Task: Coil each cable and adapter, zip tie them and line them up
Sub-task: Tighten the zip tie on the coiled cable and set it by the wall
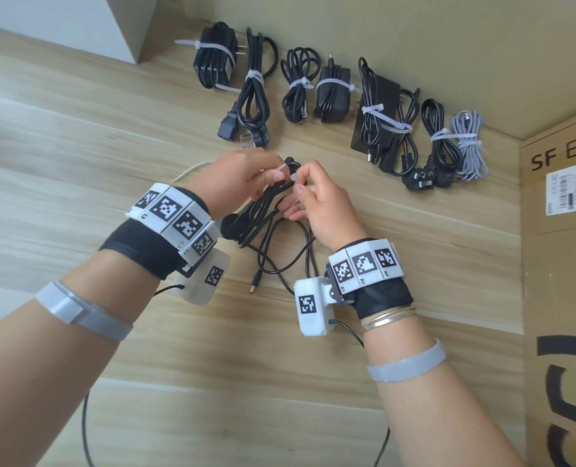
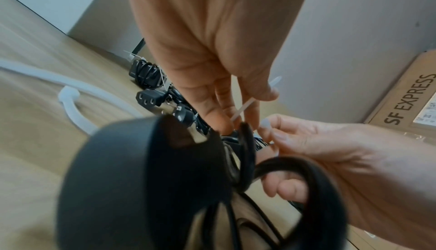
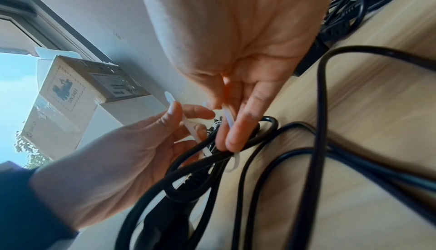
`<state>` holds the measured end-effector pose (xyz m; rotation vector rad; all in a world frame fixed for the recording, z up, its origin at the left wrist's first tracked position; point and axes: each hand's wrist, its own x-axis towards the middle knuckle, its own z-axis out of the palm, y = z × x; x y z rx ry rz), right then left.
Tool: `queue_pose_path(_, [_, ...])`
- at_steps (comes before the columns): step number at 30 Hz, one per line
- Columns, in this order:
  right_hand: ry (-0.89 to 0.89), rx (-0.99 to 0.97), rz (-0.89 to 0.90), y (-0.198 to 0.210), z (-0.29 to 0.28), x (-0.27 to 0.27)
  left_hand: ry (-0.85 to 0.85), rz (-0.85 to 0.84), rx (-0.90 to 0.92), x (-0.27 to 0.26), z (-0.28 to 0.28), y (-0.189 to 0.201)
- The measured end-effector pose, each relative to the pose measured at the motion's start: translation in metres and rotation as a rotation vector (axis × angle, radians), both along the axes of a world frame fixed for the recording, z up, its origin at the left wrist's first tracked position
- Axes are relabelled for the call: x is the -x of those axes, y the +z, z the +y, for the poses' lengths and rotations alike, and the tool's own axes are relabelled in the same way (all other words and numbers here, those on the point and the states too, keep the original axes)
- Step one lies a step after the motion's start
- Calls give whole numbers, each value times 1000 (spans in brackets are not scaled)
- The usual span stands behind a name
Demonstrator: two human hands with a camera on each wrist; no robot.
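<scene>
A black cable [image 1: 263, 210] with a round adapter [image 2: 141, 185] hangs partly coiled between both hands above the wooden table [image 1: 77, 163]. Around the coil passes a white zip tie [image 3: 230, 118]. My left hand [image 1: 253, 176] pinches the tie's pointed end [image 2: 245, 106] and grips the coil. My right hand [image 1: 313, 197] pinches the other end [image 3: 226, 112] of the tie, with its fingers [image 3: 232, 138] against the cable. The cable's loose part [image 1: 280, 261] trails on the table and ends in a barrel plug [image 1: 255, 282].
Several tied cable and adapter bundles [image 1: 327, 92] lie in a row along the wall, ending with a grey braided one [image 1: 468, 146]. A cardboard box [image 1: 563, 264] stands at the right. Loose white zip ties [image 2: 70, 93] lie left of my hands.
</scene>
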<state>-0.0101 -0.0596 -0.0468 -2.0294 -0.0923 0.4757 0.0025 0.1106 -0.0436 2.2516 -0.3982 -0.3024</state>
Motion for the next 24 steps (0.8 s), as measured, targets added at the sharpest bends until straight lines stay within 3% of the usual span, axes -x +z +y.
queue_pose_path(13, [42, -16, -105, 0, 2, 2, -70, 43, -178, -7, 2, -5])
queue_pose_path(24, [60, -13, -84, 3, 1, 1, -65, 35, -185, -7, 3, -8])
